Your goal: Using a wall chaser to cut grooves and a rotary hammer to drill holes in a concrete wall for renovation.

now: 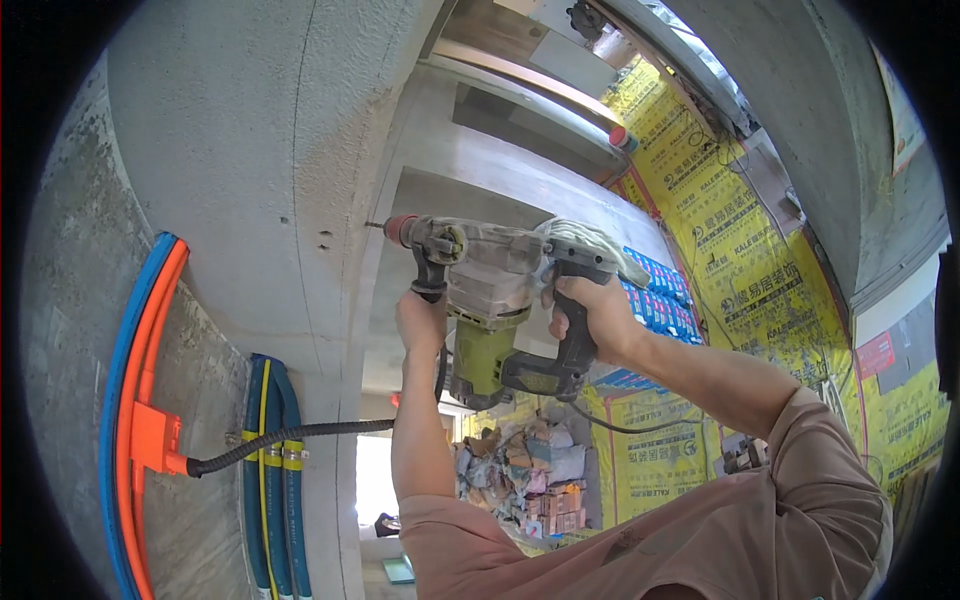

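A green and grey rotary hammer drill (483, 350) is held up in both hands, its dusty body pointing left. My left hand (422, 322) is closed round the black side handle (430, 277) behind the red-brown chuck. Around the black rear grip (577, 325) wraps my right hand (600, 312). The thin drill bit (374, 225) reaches the grey concrete beam (330, 130); whether its tip touches or has entered it I cannot tell. Small dark holes (324, 238) and a thin drawn line mark the concrete left of the bit.
Orange and blue pipes run along the left wall to an orange junction box (157, 440), from which a black corrugated hose (300, 431) extends. More blue pipes (285, 500) stand beside it. Yellow sheeting (760, 270), stacked blue packs (660, 305) and heaped bags (520, 465) lie beyond.
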### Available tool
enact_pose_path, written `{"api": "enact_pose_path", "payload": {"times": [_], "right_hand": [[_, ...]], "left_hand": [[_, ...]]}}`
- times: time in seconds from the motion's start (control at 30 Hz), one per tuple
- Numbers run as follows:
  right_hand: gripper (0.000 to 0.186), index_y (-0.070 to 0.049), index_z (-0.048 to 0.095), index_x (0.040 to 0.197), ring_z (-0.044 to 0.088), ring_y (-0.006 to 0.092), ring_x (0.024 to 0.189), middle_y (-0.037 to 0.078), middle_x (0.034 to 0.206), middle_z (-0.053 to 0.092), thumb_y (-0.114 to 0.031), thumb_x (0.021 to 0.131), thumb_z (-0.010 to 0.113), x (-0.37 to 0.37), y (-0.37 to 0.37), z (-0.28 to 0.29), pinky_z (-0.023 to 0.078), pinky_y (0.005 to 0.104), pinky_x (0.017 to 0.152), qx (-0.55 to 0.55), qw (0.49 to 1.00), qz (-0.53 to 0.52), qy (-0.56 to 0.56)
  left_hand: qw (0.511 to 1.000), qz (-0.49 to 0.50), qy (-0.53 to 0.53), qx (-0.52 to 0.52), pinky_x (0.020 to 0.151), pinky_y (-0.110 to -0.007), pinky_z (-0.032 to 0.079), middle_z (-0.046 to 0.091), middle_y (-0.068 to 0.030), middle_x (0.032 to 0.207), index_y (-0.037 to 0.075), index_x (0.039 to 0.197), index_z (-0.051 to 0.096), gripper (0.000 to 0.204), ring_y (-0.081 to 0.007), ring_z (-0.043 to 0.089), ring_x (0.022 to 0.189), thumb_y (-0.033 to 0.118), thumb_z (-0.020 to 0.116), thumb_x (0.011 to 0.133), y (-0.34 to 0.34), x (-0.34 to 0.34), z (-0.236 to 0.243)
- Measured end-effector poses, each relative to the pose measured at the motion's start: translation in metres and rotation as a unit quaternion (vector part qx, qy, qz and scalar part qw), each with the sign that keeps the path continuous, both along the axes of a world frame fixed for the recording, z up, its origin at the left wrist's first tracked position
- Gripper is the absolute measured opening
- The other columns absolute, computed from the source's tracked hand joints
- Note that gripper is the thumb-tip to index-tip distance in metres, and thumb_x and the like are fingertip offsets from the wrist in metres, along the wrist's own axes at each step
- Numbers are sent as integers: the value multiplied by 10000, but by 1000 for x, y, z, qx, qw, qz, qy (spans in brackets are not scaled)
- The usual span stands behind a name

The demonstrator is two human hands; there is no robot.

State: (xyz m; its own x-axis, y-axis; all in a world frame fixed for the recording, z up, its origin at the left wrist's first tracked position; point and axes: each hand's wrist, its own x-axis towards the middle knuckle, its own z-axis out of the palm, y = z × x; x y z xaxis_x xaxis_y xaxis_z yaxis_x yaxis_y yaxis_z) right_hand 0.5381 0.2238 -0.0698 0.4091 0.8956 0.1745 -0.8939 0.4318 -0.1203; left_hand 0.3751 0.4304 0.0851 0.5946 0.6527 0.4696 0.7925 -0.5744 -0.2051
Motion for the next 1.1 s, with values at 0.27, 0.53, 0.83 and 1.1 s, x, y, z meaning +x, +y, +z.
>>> {"api": "enact_pose_path", "payload": {"times": [0.27,0.53,0.83,1.1], "right_hand": [[93,1,573,872,560,169,494,87,706,602,-90,860,592,-22,1,3,474,328,474,-1,999,-33,-8],[94,12,583,854,567,162,512,78,675,580,-83,856,587,-19,-5,8,464,328,477,-19,999,-26,-30],[153,8,566,983,578,148,547,63,719,587,-76,856,579,-41,-14,7,467,298,509,13,992,-102,-80],[209,21,569,1047,585,141,548,60,751,604,-72,861,596,-31,-12,15,477,297,519,3,991,-97,-96]], "left_hand": [[999,-40,28,10,700,-485,485,661,-267,850,-13,861,677,148,-468,621,885,132,669,837,13,-13,3],[999,-11,4,-32,706,-463,487,657,-264,859,-25,854,653,83,-475,606,904,54,638,833,4,-10,1],[989,-143,3,-36,689,-409,489,672,-242,853,-14,900,659,233,-459,619,851,183,723,794,0,-3,4],[993,-97,-43,-52,701,-400,494,694,-213,861,-8,919,665,255,-415,646,813,191,735,776,16,-14,5]]}}
